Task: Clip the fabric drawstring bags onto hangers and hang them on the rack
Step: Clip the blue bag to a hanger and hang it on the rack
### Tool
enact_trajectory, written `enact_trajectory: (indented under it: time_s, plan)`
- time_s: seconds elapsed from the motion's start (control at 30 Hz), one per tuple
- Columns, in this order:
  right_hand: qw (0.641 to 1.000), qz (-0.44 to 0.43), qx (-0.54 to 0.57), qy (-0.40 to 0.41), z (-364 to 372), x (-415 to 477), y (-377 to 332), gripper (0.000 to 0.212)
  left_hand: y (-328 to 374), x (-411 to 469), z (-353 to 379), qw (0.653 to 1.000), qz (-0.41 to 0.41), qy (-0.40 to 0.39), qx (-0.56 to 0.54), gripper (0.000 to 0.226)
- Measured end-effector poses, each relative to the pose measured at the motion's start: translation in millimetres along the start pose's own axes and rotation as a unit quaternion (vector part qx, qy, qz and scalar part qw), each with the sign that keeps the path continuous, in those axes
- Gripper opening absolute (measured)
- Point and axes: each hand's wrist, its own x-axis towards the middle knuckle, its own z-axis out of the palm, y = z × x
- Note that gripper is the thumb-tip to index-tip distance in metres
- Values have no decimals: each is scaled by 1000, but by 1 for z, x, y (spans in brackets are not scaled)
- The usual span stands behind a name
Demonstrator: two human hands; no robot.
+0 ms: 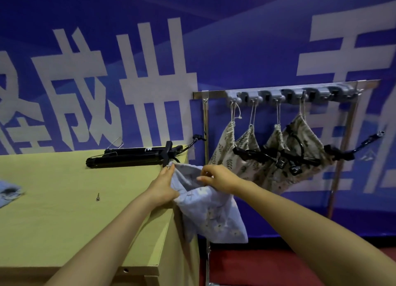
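Note:
A pale blue flowered drawstring bag hangs off the right corner of the yellow-green table. My left hand grips the bag's left top edge at the table corner. My right hand pinches the bag's top edge further right. A pile of black clip hangers lies on the table just behind my hands. Several beige leaf-print bags hang by their strings from grey hooks on the metal rack, with black hangers clipped across them.
Another blue fabric piece lies at the table's left edge. A small metal pin sits on the tabletop. A blue banner wall stands behind, and red floor shows below the rack.

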Motion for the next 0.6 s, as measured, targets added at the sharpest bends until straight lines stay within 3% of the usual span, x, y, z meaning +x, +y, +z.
enact_trajectory:
  time_s: [0.23,0.37,0.47,0.6]
  plan:
    - [990,66,77,99,15,60,-25,32,-26,20,-15,992,-23,19,-119,82]
    - [974,89,150,147,19,100,-32,34,-39,31,-12,979,-43,11,-198,89]
    - [982,58,121,137,26,136,-34,37,-48,38,-11,974,-46,-2,-223,86]
    - [994,-8,-3,106,42,173,-40,42,-51,45,-13,968,-37,-20,-249,81]
